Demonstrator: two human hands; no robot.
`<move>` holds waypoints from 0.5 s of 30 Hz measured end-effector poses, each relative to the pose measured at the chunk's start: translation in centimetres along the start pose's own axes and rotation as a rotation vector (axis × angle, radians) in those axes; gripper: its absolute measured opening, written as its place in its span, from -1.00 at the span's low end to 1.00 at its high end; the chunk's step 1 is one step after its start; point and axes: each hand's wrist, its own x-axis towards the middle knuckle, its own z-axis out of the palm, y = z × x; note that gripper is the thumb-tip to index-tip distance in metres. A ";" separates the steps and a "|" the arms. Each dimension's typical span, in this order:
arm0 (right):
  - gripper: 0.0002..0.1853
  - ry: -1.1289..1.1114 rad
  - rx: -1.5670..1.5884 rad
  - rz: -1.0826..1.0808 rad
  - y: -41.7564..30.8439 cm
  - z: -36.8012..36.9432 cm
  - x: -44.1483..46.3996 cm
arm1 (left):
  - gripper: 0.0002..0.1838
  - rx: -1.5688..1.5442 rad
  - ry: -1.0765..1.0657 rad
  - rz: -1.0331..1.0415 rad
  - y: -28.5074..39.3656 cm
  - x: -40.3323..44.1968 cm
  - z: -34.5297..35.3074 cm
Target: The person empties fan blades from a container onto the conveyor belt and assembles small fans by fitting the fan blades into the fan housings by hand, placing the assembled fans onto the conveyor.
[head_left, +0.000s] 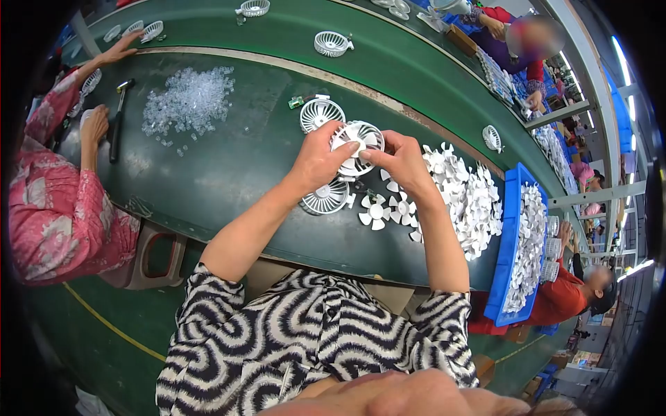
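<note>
Gripping: left hand (317, 158) and right hand (406, 163) both close on one white fan housing (378, 135), fingers around its rim.
Thumbs: both rest at the middle of the white blade wheel (356, 147) seated inside that housing; the hands nearly meet there, above the tabletop (236, 177).
Housing beyond the left hand: a second ribbed white housing (320, 111) lies just past the fingers, with a small green circuit board (296, 102) beside it.
Housing nearer the body: a third housing (326, 199) lies just below the left hand, partly covered by the hand and wrist.
Loose blades: a separate white fan blade (375, 212) lies on the near side of the right hand, others close by.
Blade pile: a heap of white blades (472, 201) spreads beside the right hand and out to its right.
Blue tray: farther right of the right hand, past the heap, a blue tray (512, 186) holds more white blades.
Clear pieces: a scatter of small transparent parts (189, 100) lies well left of the left hand.
Hammer: farther left again, a black-handled hammer (116, 128) lies near a co-worker's hand (94, 123).
Belt: beyond both hands, a green conveyor (416, 76) carries spaced housings (331, 44).
</note>
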 end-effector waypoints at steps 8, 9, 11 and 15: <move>-0.75 -0.023 0.078 0.073 1.7 -0.7 0.8 | -0.52 0.036 0.012 -0.021 -0.9 0.1 0.5; -0.75 -0.053 0.063 0.192 1.2 -1.7 1.2 | -0.48 -0.049 0.014 -0.010 -1.2 0.3 0.8; -0.74 0.060 0.020 0.225 3.0 -3.9 3.0 | -0.46 -0.096 0.034 -0.046 -0.4 0.8 0.4; -0.67 0.505 0.173 0.268 7.0 -9.2 4.7 | -0.62 -0.172 0.046 -0.173 -1.0 1.2 -1.1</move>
